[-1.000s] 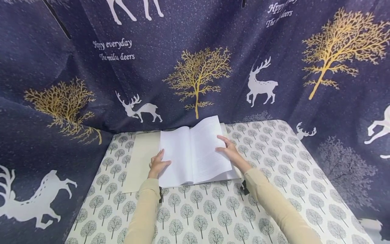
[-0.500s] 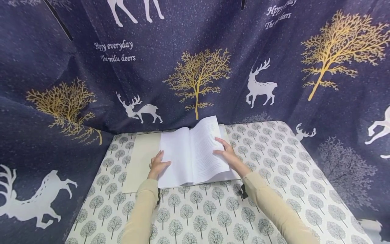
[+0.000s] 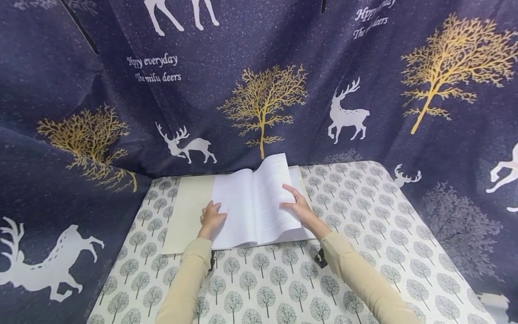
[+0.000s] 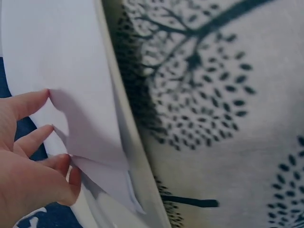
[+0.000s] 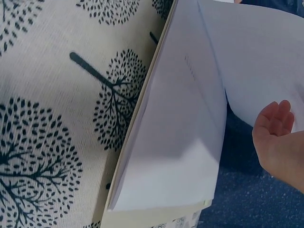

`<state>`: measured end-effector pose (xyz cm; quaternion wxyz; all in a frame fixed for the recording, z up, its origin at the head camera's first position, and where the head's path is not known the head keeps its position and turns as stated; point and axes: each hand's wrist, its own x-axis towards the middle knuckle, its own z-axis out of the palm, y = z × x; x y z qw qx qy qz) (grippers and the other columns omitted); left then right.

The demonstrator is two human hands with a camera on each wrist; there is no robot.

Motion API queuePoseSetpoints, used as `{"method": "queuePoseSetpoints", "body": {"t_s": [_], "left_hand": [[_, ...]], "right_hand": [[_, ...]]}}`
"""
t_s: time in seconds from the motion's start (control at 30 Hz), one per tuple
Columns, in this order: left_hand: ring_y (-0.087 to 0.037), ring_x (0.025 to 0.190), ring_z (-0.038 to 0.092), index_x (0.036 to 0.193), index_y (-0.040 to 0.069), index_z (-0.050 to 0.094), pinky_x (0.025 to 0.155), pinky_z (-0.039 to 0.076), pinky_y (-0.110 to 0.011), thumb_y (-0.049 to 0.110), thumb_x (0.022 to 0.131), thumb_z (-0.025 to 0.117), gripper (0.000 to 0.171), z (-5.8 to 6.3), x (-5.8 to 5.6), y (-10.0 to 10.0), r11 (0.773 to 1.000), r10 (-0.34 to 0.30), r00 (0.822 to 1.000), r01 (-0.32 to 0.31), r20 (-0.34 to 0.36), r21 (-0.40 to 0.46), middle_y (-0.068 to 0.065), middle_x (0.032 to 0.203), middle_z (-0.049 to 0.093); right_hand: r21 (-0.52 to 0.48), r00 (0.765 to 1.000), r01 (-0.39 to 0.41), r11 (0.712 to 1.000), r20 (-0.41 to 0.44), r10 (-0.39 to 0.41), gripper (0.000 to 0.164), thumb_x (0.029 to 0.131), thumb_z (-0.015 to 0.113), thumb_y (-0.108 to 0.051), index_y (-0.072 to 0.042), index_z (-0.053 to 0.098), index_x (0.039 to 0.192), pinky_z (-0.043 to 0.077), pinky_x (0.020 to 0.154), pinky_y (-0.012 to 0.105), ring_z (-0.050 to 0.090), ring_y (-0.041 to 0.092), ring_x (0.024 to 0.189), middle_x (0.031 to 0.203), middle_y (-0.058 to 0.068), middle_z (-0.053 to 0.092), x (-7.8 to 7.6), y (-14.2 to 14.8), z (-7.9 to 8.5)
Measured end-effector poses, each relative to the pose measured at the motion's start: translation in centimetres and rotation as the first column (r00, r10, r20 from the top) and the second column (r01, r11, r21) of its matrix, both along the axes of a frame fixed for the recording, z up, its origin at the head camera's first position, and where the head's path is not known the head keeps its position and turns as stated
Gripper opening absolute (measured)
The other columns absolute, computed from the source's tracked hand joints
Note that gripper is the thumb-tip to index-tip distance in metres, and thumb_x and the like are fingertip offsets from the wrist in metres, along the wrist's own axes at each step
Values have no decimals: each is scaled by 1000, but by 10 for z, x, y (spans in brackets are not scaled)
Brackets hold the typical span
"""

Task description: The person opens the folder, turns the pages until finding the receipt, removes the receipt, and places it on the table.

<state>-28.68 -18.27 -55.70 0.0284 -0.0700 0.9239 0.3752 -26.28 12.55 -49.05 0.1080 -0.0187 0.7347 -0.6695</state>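
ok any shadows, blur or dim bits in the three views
Head: fairly evenly lit, print on the raised page too fine to read; left wrist: dimmer, tablecloth pattern soft, shadow on the paper near the left hand; right wrist: shadow across the lower page.

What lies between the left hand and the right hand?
Not bare. In the head view, from the left hand rightward: the left page, the center fold, then the raised page, up to the right hand.
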Motion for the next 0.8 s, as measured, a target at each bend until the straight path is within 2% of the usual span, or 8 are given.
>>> {"method": "queuePoseSetpoints", "body": {"t_s": [0.07, 0.2, 0.3, 0.4, 0.5, 0.63, 0.8], "left_hand": [[-51, 139, 27, 137, -2, 51, 112, 20, -66, 14, 81, 62, 59, 4, 0, 4, 1000, -3, 1000, 3, -1, -29, -30, 156, 26], [-50, 137, 31, 136, 1, 53, 110, 26, -63, 14, 81, 60, 57, 12, 1, 11, 995, -16, 1000, 18, 17, -102, -31, 153, 31], [-48, 134, 36, 136, 2, 54, 107, 30, -60, 14, 83, 59, 54, 18, 2, 16, 986, -34, 999, 35, 12, -165, -30, 150, 37], [-47, 128, 43, 133, 3, 57, 102, 34, -58, 13, 84, 59, 50, 24, 3, 21, 971, -57, 998, 47, -35, -235, -28, 143, 46], [-45, 121, 47, 131, 3, 59, 99, 33, -57, 10, 84, 59, 48, 31, 2, 27, 959, -84, 994, 60, -75, -278, -26, 133, 54], [-44, 117, 49, 129, 1, 60, 97, 29, -57, 7, 83, 58, 46, 40, 1, 37, 961, -115, 987, 82, -112, -265, -26, 126, 57], [-45, 118, 51, 128, 0, 61, 96, 31, -57, 11, 87, 58, 43, 46, -4, 48, 982, -135, 977, 110, -164, -151, -28, 126, 58]], "right_hand": [[5, 1000, -9, 1000, -3, 9, 78, 82, 66, -1, -9, 31, 152, 2, 122, 60, 1, 33, 154, 165, 10, 17, 5, -2, 7], [4, 1000, -15, 1000, -1, 15, 79, 82, 65, 1, -8, 30, 152, 2, 122, 61, 0, 35, 153, 165, 10, 16, 12, -5, 8], [-19, 1000, -12, 1000, -3, 11, 80, 81, 66, 1, -9, 30, 152, 0, 120, 64, -1, 37, 153, 165, 10, 15, 12, -8, 0], [-25, 1000, -4, 1000, -13, 4, 79, 81, 66, 0, -14, 33, 152, -1, 120, 65, -1, 36, 153, 165, 8, 16, 9, -10, -13], [-5, 1000, 2, 1000, -25, -2, 79, 81, 67, -3, -19, 35, 151, 1, 120, 65, 2, 33, 154, 165, 5, 18, 8, -13, -22], [14, 999, -1, 1000, -36, 1, 80, 79, 68, -3, -21, 36, 150, 4, 120, 65, 5, 34, 153, 164, 6, 20, 10, -17, -25], [-3, 999, -12, 1000, -33, 12, 78, 78, 68, -2, -19, 39, 149, 4, 120, 66, 8, 35, 153, 163, 6, 24, 14, -24, -26]]}}
